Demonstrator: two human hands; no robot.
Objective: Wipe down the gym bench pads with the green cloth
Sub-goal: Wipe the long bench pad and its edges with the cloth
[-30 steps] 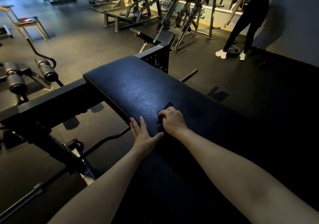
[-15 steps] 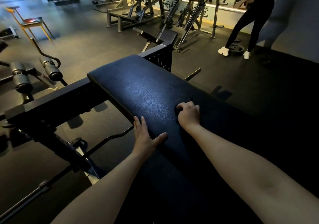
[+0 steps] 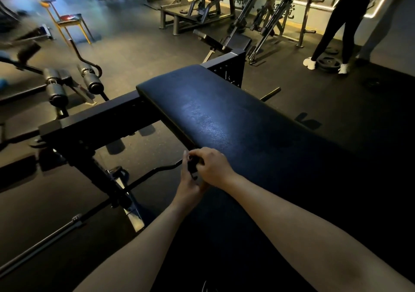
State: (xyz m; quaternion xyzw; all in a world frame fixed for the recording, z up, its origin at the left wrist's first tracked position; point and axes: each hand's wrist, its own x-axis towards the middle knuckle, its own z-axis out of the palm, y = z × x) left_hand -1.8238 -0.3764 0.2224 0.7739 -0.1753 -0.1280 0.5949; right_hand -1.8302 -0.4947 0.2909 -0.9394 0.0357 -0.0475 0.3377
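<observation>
While both hands meet at the pad's (image 3: 224,121) near left edge, low centre of frame, the right hand (image 3: 213,168) grips the cloth (image 3: 192,167) (dark here). The left hand's (image 3: 188,186) fingers pinch it too, and the unwiped length runs away toward upper left.

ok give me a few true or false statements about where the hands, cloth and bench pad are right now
1. Both hands meet at the bench pad's near left edge. True.
2. The cloth lies spread flat mid-pad. False: it is bunched between the hands.
3. The right hand grips the cloth. True.
4. The left hand rests on the orange chair. False: it is at the cloth; the chair stands far off.
5. A person stands beyond the bench. True.
</observation>
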